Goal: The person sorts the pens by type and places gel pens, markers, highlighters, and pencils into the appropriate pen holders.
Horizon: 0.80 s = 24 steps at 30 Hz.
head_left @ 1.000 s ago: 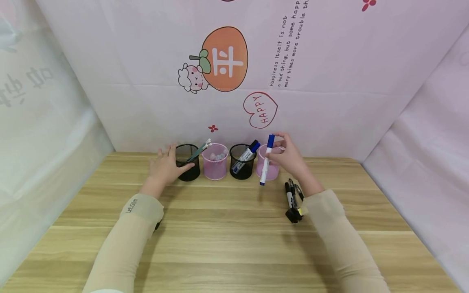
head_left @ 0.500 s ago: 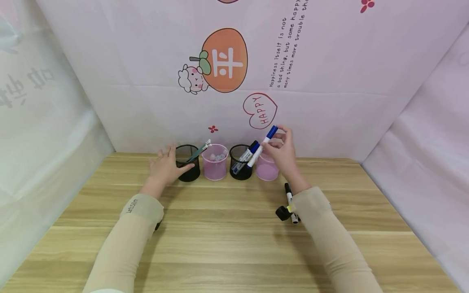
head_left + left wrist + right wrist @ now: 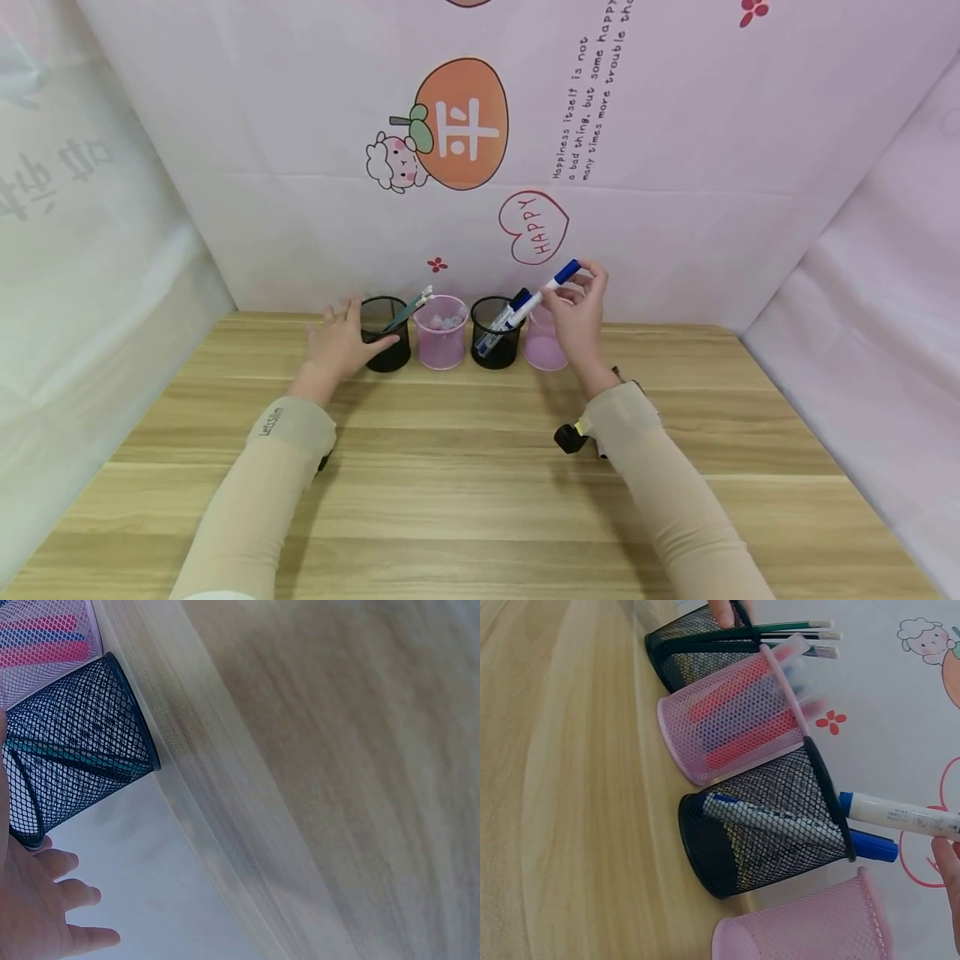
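Observation:
My right hand [image 3: 581, 321] pinches a white marker [image 3: 542, 293] with a blue cap, slanted down to the left. Its blue lower end [image 3: 846, 804] is right at the rim of a black mesh pen cup [image 3: 780, 825] in the right wrist view. Inside that cup lean other markers [image 3: 874, 846]. My left hand [image 3: 337, 342] rests against the leftmost black mesh cup [image 3: 390, 357], thumb across its front and fingers extended past its rim. Thin teal-handled sticks with white ends [image 3: 411, 308] stand in that cup.
Between the black cups stands a pink mesh cup [image 3: 441, 350] of red and blue pens. Another pink mesh cup [image 3: 543, 354] is below my right hand. Pens on the wooden table [image 3: 450, 500] are mostly hidden by my right sleeve [image 3: 622, 425]. A printed cloth [image 3: 300, 208] rises behind the cups.
The marker has swung from nearly upright before the right pink cup to a slant over the right black cup. My right forearm has shifted left, covering the loose pens. My left hand has stayed put.

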### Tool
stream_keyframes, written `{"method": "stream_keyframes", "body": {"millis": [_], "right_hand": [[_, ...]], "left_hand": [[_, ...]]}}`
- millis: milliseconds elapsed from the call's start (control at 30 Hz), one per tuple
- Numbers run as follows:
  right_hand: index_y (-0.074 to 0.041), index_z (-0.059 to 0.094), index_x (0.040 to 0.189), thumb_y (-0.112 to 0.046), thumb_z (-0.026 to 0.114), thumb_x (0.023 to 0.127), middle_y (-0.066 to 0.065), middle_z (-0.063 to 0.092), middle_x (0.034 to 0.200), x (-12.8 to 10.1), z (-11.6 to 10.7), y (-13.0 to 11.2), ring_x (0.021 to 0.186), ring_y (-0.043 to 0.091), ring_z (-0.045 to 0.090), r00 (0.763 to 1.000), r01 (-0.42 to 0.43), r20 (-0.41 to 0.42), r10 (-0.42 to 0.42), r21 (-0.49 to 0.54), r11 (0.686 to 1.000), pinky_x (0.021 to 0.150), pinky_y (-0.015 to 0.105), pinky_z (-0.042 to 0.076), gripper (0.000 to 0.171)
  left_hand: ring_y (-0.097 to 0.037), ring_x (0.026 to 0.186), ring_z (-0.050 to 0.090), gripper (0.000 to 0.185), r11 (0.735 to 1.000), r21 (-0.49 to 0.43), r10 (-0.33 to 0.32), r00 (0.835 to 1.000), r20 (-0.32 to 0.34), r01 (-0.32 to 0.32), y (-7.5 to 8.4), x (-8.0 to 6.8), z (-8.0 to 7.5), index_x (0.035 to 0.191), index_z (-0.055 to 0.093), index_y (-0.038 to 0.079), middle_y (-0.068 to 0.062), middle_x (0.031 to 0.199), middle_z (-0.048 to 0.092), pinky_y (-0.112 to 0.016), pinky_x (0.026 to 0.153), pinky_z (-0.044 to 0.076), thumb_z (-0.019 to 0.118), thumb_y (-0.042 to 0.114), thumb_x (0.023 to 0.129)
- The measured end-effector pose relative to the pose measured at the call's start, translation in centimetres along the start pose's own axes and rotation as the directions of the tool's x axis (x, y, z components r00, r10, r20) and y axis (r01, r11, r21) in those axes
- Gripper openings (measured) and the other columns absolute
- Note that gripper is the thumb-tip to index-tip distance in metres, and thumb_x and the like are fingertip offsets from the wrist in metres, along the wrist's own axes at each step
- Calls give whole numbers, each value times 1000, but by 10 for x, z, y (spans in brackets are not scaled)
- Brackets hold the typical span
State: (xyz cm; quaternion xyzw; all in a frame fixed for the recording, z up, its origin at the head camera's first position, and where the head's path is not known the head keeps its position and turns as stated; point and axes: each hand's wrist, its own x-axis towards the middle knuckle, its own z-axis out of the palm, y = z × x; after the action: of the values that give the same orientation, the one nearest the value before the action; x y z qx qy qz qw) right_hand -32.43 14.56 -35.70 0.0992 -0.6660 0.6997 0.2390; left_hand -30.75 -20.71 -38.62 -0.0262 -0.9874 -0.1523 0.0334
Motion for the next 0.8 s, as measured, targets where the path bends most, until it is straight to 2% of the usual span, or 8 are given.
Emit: {"method": "stream_keyframes", "body": {"millis": [167,333,467,600,800], "right_hand": [[-4,36,144,9,68,93,16,53,120,-3,4,5,93,18,61,1000,10,-16,-11,-79,997,76,22,57,62],[-2,40,140,9,65,95,20,54,120,-4,7,9,93,20,61,1000,15,5,-15,-124,992,75,23,59,53],[5,47,134,9,62,96,21,57,120,-5,10,9,95,25,63,1000,-15,15,17,-123,992,75,23,59,41],[10,56,128,6,60,99,25,60,121,-5,10,12,100,32,65,998,-52,34,58,-168,984,77,20,58,29],[11,65,120,1,61,101,23,63,117,-5,7,10,99,31,65,994,-67,67,86,-247,967,77,19,58,22]], "left_hand": [[-54,150,8,107,1000,-5,0,1000,0,0,0,1,1,163,10,1,-27,166,15,-79,111,12,55,70,95],[-54,150,9,107,1000,-6,1,1000,-2,-1,0,1,1,163,10,1,-27,167,15,-79,111,12,55,69,95],[-55,150,9,107,1000,0,4,1000,-4,-4,0,1,1,163,10,0,-27,166,15,-79,110,12,55,70,95],[-55,150,9,108,1000,9,4,1000,-1,-4,0,1,1,163,10,0,-27,166,15,-79,110,13,54,71,95],[-55,150,10,108,1000,11,4,1000,-5,-3,0,1,1,163,10,0,-27,166,15,-79,110,14,54,70,95]]}}
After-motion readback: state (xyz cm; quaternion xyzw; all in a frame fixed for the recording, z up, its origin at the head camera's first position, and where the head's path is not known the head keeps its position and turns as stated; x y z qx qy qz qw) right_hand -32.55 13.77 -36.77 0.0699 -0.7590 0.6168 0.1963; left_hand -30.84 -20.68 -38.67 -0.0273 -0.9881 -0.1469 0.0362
